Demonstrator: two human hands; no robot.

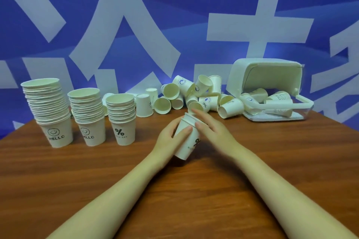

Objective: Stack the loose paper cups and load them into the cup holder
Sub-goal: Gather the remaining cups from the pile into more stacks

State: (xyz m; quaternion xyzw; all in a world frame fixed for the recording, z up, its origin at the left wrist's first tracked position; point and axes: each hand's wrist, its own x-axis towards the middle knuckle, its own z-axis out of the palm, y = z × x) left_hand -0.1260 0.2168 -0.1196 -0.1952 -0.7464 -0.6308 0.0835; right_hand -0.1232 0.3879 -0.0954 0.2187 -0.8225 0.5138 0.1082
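Observation:
Both hands hold a small nested stack of white paper cups with a "%" print, tilted away from me over the middle of the table. My left hand grips its left side. My right hand rests on its rim and right side. Three upright cup stacks stand at the left: a tall "HELLO" stack, a shorter "HELLO" stack and a "%" stack. Several loose cups lie in a heap behind my hands. The white cup holder lies tipped at the back right with cups spilling from it.
The wooden table ends at a blue banner wall close behind the cups. The holder's clear tray sits near the right table edge.

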